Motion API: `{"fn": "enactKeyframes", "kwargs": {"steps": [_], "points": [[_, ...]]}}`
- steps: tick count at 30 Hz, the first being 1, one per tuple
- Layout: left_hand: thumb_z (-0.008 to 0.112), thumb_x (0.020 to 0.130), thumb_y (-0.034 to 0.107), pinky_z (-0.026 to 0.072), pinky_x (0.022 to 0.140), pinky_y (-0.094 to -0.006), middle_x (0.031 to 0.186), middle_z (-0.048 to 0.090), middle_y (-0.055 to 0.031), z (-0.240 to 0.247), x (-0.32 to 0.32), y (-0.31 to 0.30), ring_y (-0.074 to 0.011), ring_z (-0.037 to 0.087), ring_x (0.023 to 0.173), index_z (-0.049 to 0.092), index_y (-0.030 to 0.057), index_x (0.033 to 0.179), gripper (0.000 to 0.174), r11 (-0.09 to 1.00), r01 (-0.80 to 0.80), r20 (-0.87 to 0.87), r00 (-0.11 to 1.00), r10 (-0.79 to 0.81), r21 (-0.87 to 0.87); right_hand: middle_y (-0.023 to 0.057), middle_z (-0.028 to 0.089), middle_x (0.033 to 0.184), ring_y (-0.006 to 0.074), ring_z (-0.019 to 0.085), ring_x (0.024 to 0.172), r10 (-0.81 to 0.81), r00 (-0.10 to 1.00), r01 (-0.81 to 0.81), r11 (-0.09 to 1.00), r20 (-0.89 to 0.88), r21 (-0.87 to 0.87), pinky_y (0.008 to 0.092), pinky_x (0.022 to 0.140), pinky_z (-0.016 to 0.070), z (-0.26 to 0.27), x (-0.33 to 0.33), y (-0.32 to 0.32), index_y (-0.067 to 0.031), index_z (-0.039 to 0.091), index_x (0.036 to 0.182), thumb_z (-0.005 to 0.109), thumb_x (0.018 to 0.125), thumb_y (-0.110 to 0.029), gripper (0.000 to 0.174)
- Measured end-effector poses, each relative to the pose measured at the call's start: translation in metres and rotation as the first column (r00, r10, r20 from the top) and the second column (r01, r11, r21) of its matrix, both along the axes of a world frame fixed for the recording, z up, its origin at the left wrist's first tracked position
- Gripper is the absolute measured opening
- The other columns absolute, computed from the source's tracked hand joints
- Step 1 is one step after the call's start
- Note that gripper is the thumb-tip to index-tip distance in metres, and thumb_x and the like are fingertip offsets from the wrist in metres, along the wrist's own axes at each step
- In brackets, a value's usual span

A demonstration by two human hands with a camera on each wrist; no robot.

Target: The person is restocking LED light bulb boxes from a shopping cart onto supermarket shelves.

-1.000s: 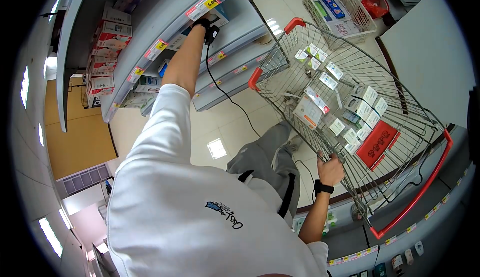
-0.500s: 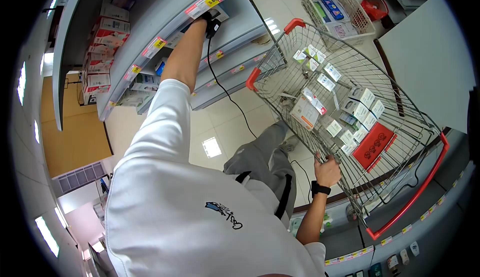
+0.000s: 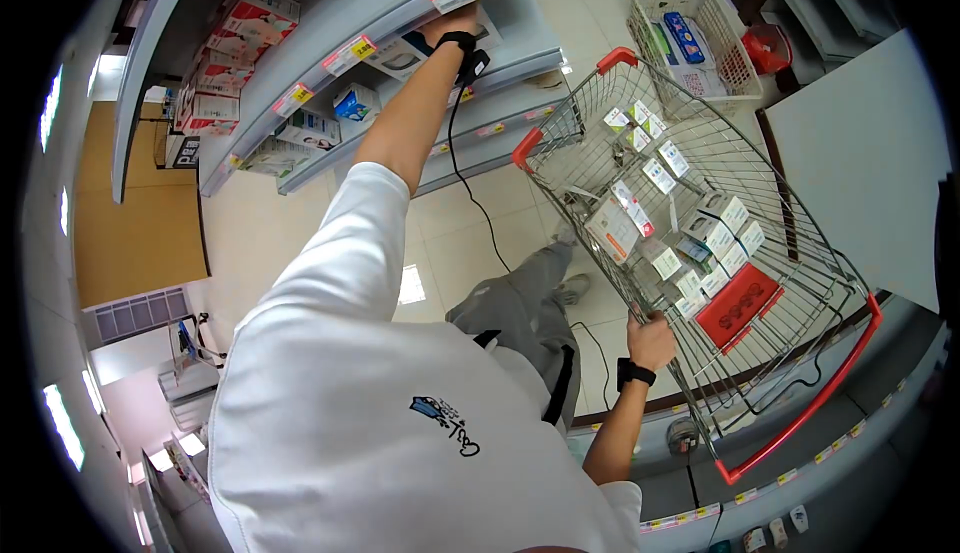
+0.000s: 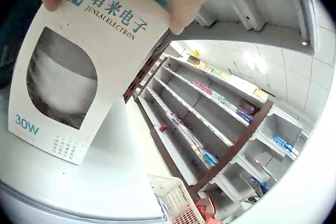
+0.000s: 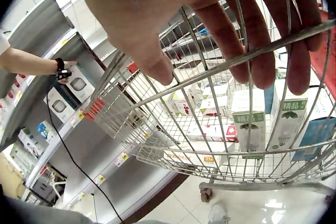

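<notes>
My left hand [image 3: 450, 25] is inside the shelf bay on the far side, partly under the price-label strip. In the left wrist view it grips the top of a white bulb box [image 4: 113, 40] marked 30W, thumb on one side and a finger on the other. A rounded white shape shows through the box's cut-out window. The box stands tilted in that view, over the pale shelf board [image 4: 126, 171]. A similar white box [image 5: 59, 107] sits beside it. My right hand [image 3: 652, 341] holds the side rim of the wire shopping cart [image 5: 220, 69], fingers draped over the wire.
White and green cartons [image 3: 715, 233] and a red panel [image 3: 738, 308] are in the cart. A cream plastic basket [image 3: 740, 48] stands on the floor beyond it. Red-and-white boxes [image 3: 250, 23] fill the upper shelf. A black cable [image 3: 470, 188] hangs from my left wrist.
The head view has turned, so shelf and left arm sit further right and more boxes show on the lower shelf. My right hand keeps its hold on the cart rim.
</notes>
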State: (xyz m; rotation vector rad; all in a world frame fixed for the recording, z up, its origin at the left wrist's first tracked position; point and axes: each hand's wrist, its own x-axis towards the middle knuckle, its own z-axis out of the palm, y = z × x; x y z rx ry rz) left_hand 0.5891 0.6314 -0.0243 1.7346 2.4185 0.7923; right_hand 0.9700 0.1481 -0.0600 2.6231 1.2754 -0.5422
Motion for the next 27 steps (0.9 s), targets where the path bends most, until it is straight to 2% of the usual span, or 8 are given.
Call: {"fn": "enactKeyframes", "kwargs": {"steps": [3,6,10,11,15,19,22,27], "points": [[0.051,0.07,0.079,0.0174,0.108,-0.0571,0.152,0.025,-0.0172,0.016,0.019,-0.018,-0.0384,0.024,0.137,0.029,0.0161,0.146,0.102,0.984,-0.159,0.006,0.987,0.16,-0.075,0.014,0.069,0.075,0.0344,0.068,0.073,-0.005,1.0,0.005,1.0,0.004,0.014,0.0457,0.062,0.0524,0.001,0.001,-0.002,-0.0135,0.071,0.084,0.062,0.073,-0.063,0.051],[0.057,0.068,0.076,0.0217,0.107,-0.0543,0.148,0.029,-0.0205,-0.017,0.007,-0.013,-0.042,0.027,0.133,0.033,0.0128,0.144,0.102,0.996,-0.086,-0.18,0.98,0.09,0.027,0.0144,0.069,0.074,0.035,0.068,0.073,0.021,1.0,-0.022,0.999,0.018,0.043,0.0464,0.062,0.0523,0.002,0.001,-0.001,-0.0134,0.071,0.084,0.062,0.073,-0.063,0.051],[0.066,0.068,0.062,0.0269,0.104,-0.0545,0.141,0.032,-0.0282,-0.016,0.01,-0.028,-0.0485,0.028,0.127,0.037,0.0073,0.14,0.095,0.996,-0.08,-0.188,0.978,0.087,0.048,0.0153,0.068,0.074,0.0357,0.067,0.072,0.003,1.0,-0.003,0.999,-0.006,0.032,0.0459,0.062,0.0522,0.001,-0.003,-0.001,-0.0123,0.07,0.08,0.063,0.073,-0.063,0.051],[0.071,0.069,0.049,0.0308,0.103,-0.053,0.138,0.031,-0.0324,-0.016,0.015,-0.034,-0.05,0.032,0.123,0.036,0.0052,0.139,0.089,0.99,-0.093,-0.074,0.992,0.101,0.102,0.0155,0.068,0.073,0.0355,0.067,0.071,-0.001,1.0,0.001,1.0,-0.004,0.028,0.0458,0.062,0.0522,0.003,-0.003,0.0,-0.0121,0.07,0.08,0.063,0.073,-0.062,0.051],[0.072,0.069,0.03,0.0364,0.101,-0.0487,0.136,0.021,-0.0387,-0.005,0.027,-0.059,-0.0522,0.036,0.119,0.033,0.0026,0.138,0.084,0.992,-0.059,0.114,0.992,0.047,0.112,0.0155,0.068,0.072,0.0355,0.067,0.07,0.007,1.0,-0.006,1.0,-0.01,0.028,0.0454,0.062,0.0521,0.006,-0.003,0.001,-0.0119,0.07,0.079,0.063,0.073,-0.062,0.051],[0.071,0.07,0.031,0.035,0.103,-0.0492,0.136,0.023,-0.0391,-0.014,0.026,-0.055,-0.0518,0.035,0.121,0.034,0.0013,0.137,0.082,0.991,-0.052,0.163,0.986,0.031,0.127,0.0152,0.068,0.072,0.0358,0.067,0.07,0.01,1.0,-0.009,1.0,-0.009,0.024,0.0456,0.062,0.0521,0.006,-0.003,0.001,-0.0116,0.07,0.08,0.063,0.074,-0.061,0.05],[0.071,0.07,0.032,0.034,0.104,-0.0489,0.134,0.027,-0.0394,-0.036,0.006,-0.038,-0.0515,0.032,0.124,0.034,-0.0009,0.136,0.083,0.983,-0.006,0.049,0.999,-0.003,0.181,0.0152,0.07,0.08,0.0352,0.068,0.077,-0.018,0.999,0.016,0.999,-0.038,-0.052,0.0445,0.067,0.0532,0.011,-0.004,0.004,-0.0135,0.072,0.087,0.063,0.075,-0.061,0.05],[0.071,0.074,0.036,0.0304,0.106,-0.0498,0.135,0.029,-0.0391,-0.029,0.002,-0.036,-0.0504,0.029,0.125,0.032,-0.003,0.137,0.084,0.98,-0.027,-0.072,0.997,0.042,0.198,0.0152,0.069,0.076,0.0347,0.068,0.074,0.008,1.0,-0.008,1.0,-0.017,0.018,0.0451,0.063,0.0525,0.004,-0.003,0.0,-0.0113,0.069,0.08,0.062,0.075,-0.061,0.051]]}}
